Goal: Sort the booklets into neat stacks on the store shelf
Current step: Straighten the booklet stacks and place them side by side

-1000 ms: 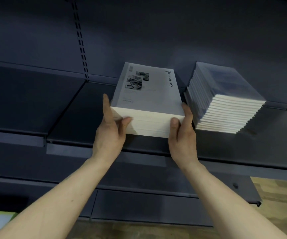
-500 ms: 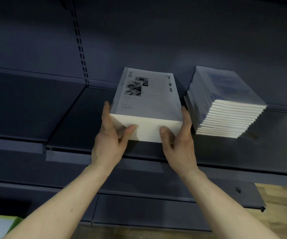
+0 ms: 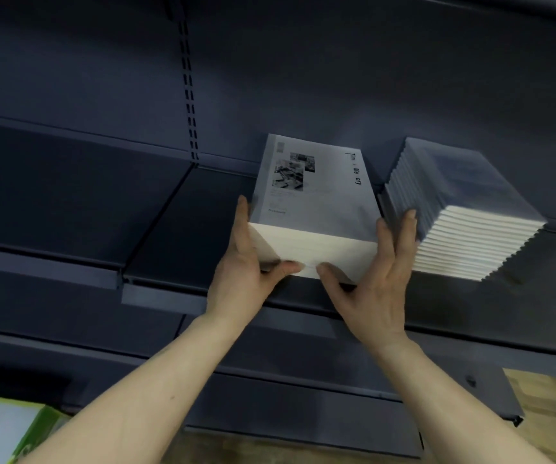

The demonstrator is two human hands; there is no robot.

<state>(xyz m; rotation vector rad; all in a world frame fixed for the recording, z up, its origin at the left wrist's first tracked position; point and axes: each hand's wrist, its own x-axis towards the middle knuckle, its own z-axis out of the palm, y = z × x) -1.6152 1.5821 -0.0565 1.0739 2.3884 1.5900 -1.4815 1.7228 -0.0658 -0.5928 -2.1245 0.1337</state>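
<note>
**Squaring the grey stack against the shelf**

The left hand [image 3: 246,272] is lying flat along the left side of the grey booklet stack [image 3: 313,209] at the centre of the frame, fingers straight and reaching up the side, thumb pressing across the cream front edge. The right hand [image 3: 380,279] is mirroring it on the right side, fingers extended and slightly spread, thumb tucked in low on the front edge so that the two thumbs are nearly meeting. Neither hand is curling round the stack; both are pressing it with open palms, which suits the job of tapping the booklets flush.

The stack is resting on the dark shelf [image 3: 176,236], its front edge close to the shelf lip. To do this well, the person should be judged as needing even pressure from both sides at once, so that the pile squares up rather than skewing, with the thumbs nudging any protruding booklets back into line.

Just right of it, the second stack [image 3: 463,209] is leaning, its booklets stepped like a fanned deck. The right hand's fingertips are close beside that pile, possibly brushing it; contact cannot be confirmed. A careless outward move there could probably push the fanned pile further askew, and it looks due for straightening next.

A slotted upright [image 3: 188,78] is running up the back panel at the upper centre.
</note>
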